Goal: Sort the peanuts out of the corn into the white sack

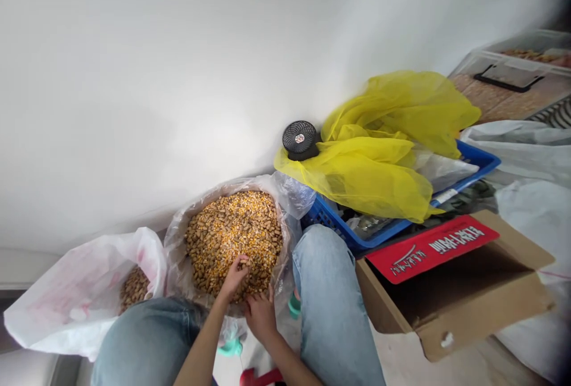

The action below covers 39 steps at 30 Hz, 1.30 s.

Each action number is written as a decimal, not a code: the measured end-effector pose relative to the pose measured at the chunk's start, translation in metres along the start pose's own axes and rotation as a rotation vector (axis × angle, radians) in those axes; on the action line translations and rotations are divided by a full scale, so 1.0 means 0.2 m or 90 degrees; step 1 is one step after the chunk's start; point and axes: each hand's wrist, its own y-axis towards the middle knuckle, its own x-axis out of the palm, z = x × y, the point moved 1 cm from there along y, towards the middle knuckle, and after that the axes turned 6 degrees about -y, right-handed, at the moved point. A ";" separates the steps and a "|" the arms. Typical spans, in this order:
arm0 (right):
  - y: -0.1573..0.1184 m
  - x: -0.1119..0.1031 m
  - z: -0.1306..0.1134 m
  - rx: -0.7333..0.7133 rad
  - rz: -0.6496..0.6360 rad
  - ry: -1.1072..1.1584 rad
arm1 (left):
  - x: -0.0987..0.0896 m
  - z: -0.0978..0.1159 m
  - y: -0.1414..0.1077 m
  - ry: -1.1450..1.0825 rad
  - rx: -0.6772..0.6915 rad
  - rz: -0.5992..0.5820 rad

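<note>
A bag of loose mix (232,231), lined with clear plastic, sits between my knees. It holds yellow, corn-like kernels, paler bits and larger brown pieces that look like nuts in shells. My left hand (235,277) is over the near part of the mix, its fingers pinched on a small pale piece (243,263) too small to name surely. Lower and to the right, my right hand (261,313) reaches over the near rim. Its fingers are spread on the mix, with some tips hidden, and no held thing shows.
Left stands a white sack (84,291) with brown pieces (134,288) inside. Right are a blue basket (383,232) under yellow mesh cloth (379,166), a small black fan (300,139), an open cardboard box (482,326) with a red panel, and a clear bin (491,88). A white wall rises behind.
</note>
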 end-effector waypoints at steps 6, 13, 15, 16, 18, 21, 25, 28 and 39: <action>-0.02 0.00 0.01 -0.033 0.023 -0.002 | 0.00 0.04 -0.14 -0.410 -0.072 -0.013; -0.04 0.01 0.01 -0.060 0.034 -0.007 | -0.07 0.02 -0.22 -0.521 -0.118 -0.065; -0.04 0.01 0.01 -0.065 0.035 -0.006 | -0.07 0.02 -0.22 -0.509 -0.115 -0.065; -0.04 0.02 0.02 -0.068 0.034 -0.006 | -0.06 0.02 -0.23 -0.496 -0.110 -0.058; -0.04 0.02 0.02 -0.072 0.033 -0.008 | -0.06 0.02 -0.23 -0.461 -0.097 -0.041; -0.04 0.03 0.03 -0.076 0.029 -0.010 | -0.06 0.02 -0.23 -0.421 -0.085 -0.022; -0.04 0.03 0.03 -0.079 0.029 -0.007 | -0.07 0.01 -0.23 -0.427 -0.077 -0.011; -0.04 0.03 0.02 -0.072 0.030 -0.011 | -0.07 0.02 -0.23 -0.459 -0.070 -0.010; -0.04 0.02 0.01 -0.049 0.016 -0.029 | -0.07 0.09 -0.28 -0.609 -0.099 -0.073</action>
